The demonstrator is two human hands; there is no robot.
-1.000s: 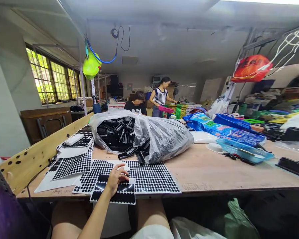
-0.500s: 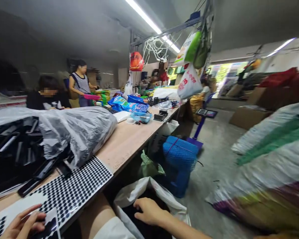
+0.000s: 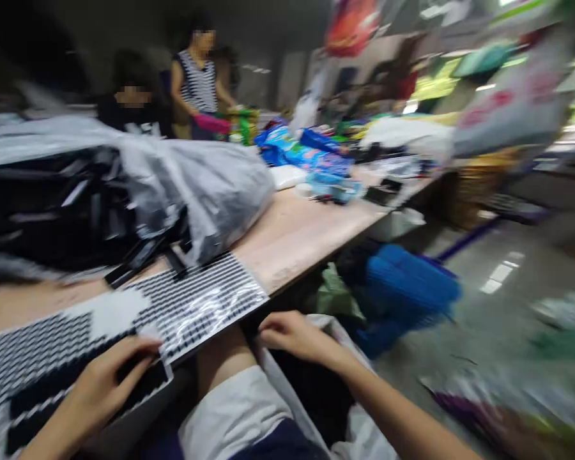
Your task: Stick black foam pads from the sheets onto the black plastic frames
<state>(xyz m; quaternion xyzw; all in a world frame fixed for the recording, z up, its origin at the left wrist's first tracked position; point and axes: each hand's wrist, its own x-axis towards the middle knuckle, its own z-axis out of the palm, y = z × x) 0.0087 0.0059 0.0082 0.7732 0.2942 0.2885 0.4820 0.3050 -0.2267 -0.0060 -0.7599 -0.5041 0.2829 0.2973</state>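
My left hand [image 3: 108, 377] rests at the near edge of a white sheet of black round dots [image 3: 196, 310], fingers stretched out, thumb and forefinger a little apart. Under and around it lie black strips [image 3: 43, 406] and a bare white patch [image 3: 119, 313] on the sheet. My right hand [image 3: 292, 335] is curled closed above a white sack [image 3: 306, 415] with a dark inside, near the table edge; whatever it may hold is hidden. Long black plastic pieces [image 3: 138, 262] spill from a big grey plastic bag [image 3: 220, 191] on the table.
The wooden table [image 3: 297, 236] runs away to the right, with blue packages [image 3: 306, 150] and a light-blue tray [image 3: 333, 185] farther along. Beside it on the floor stands a blue bundle [image 3: 407, 287]. Two people [image 3: 199, 83] are across the table. Large sacks [image 3: 556, 383] lie at right.
The view has tilted down and turned left, with blur. My right hand has risen from inside the sack towards the table edge. My left hand now reaches farther over the dotted sheet.
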